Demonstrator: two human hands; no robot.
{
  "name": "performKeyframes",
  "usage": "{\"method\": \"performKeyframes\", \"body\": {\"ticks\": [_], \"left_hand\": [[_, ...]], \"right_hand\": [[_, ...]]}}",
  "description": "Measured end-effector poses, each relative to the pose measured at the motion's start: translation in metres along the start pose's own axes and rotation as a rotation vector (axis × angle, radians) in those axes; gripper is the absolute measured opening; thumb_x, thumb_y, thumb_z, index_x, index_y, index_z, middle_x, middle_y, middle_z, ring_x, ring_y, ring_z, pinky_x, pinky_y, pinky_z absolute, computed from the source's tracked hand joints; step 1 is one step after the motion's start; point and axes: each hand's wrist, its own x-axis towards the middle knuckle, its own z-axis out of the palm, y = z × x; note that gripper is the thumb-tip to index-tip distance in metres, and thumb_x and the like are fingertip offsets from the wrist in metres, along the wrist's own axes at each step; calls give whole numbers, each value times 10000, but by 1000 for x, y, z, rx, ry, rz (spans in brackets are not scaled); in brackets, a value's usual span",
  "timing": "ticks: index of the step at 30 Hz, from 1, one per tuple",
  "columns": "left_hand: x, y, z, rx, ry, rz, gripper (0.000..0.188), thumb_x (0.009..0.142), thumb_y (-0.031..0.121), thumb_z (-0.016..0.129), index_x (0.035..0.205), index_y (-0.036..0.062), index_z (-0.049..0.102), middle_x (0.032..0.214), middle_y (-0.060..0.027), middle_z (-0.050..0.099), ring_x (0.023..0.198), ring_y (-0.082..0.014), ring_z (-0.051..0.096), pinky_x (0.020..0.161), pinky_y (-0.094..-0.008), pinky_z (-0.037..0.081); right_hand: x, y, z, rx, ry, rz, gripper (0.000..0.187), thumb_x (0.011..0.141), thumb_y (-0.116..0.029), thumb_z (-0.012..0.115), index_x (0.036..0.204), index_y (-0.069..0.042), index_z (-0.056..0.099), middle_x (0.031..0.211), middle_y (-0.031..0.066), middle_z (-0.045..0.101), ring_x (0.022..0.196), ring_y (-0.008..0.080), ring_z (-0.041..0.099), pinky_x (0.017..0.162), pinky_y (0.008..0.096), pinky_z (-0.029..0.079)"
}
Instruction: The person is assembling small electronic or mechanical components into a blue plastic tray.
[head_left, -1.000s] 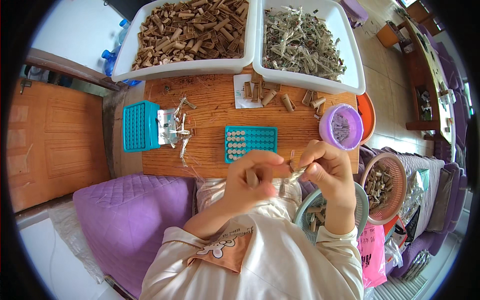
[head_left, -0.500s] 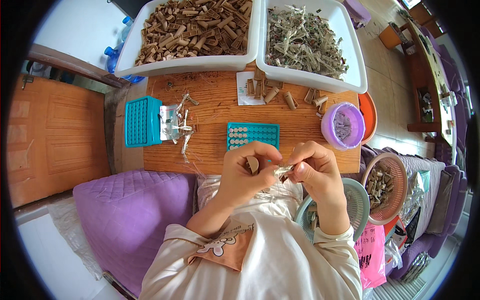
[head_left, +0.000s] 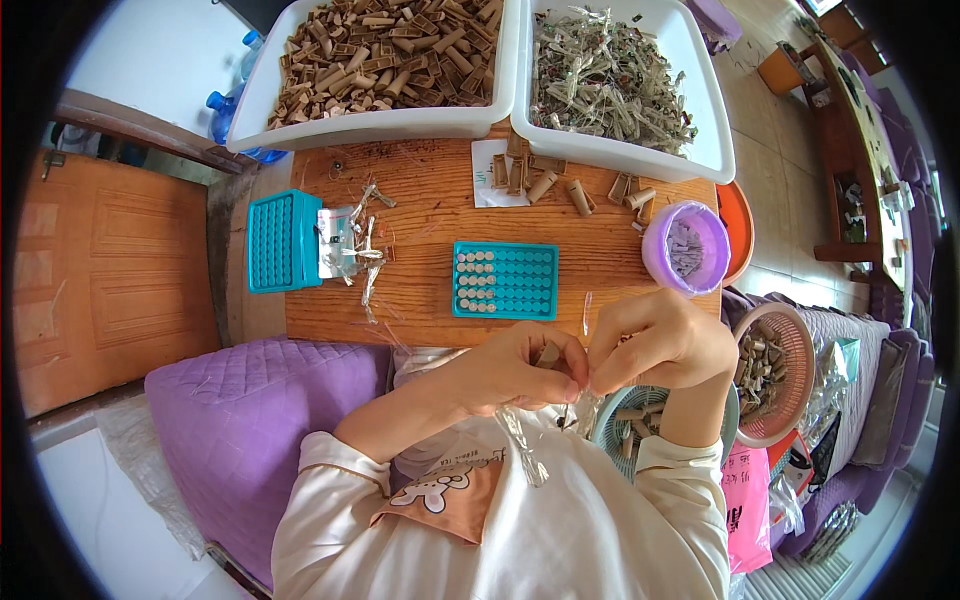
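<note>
Close to my chest, both hands have their fingertips pinched together. My left hand (head_left: pixel 535 368) is closed, with part of a brown plastic piece showing behind its fingers. From below it hangs a bundle of thin clear wire (head_left: pixel 525 450), with a small dark part beside it. My right hand (head_left: pixel 665 345) is closed too, its fingertips meeting those of the left; what they pinch is mostly hidden. Just beyond the hands lies a teal tray (head_left: pixel 530 315) with silver button cells (head_left: pixel 475 282) in its left columns.
At the back stand a white bin (head_left: pixel 400 128) of brown plastic pieces and another white bin (head_left: pixel 715 130) of wire bundles. A teal tray stack (head_left: pixel 275 243) is at left. A purple tub (head_left: pixel 655 250) and baskets, one green (head_left: pixel 728 415) and one pink (head_left: pixel 800 400), are at right.
Both hands have come nearer my chest and the right hand has turned knuckles up. The wire bundle now hangs loose below them, and the teal tray shows in full.
</note>
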Motion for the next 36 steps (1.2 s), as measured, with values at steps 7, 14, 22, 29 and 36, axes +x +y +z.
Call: {"method": "performKeyframes", "body": {"ticks": [7,14,22,29,36], "left_hand": [[4,8,3,72,-48,-57,64,728,60,602,761,17,567,496,29,432,401,-33,322,378,-191,205],[10,1,-14,-27,-310,-321,68,737,85,594,743,33,550,507,27,432,394,-38,343,395,-191,276],[8,14,-9,331,-248,-17,98,730,74,609,795,26,554,532,10,487,432,-49,401,458,-203,345],[7,6,-15,55,-260,-86,114,752,73,593,836,16,541,524,14,464,392,-30,364,364,-185,240],[12,-4,-14,-89,-360,-247,104,788,103,557,813,4,532,484,22,422,351,-25,299,343,-183,206]], "right_hand": [[8,2,-11,37,-188,-4,57,710,-46,640,759,-16,634,748,71,573,637,196,567,531,263,444],[22,-5,-10,-1,-395,-53,100,724,-23,619,822,-15,610,777,68,576,663,204,577,546,269,457],[27,-5,-8,102,-317,16,66,770,-74,595,796,-19,622,779,79,585,665,215,585,558,277,462],[20,-1,-6,138,-189,16,92,774,-103,599,762,-18,632,754,72,583,645,206,586,522,260,451],[24,-2,-8,162,-266,-46,58,756,-67,609,781,-18,627,742,64,571,626,195,572,510,259,443]]}}
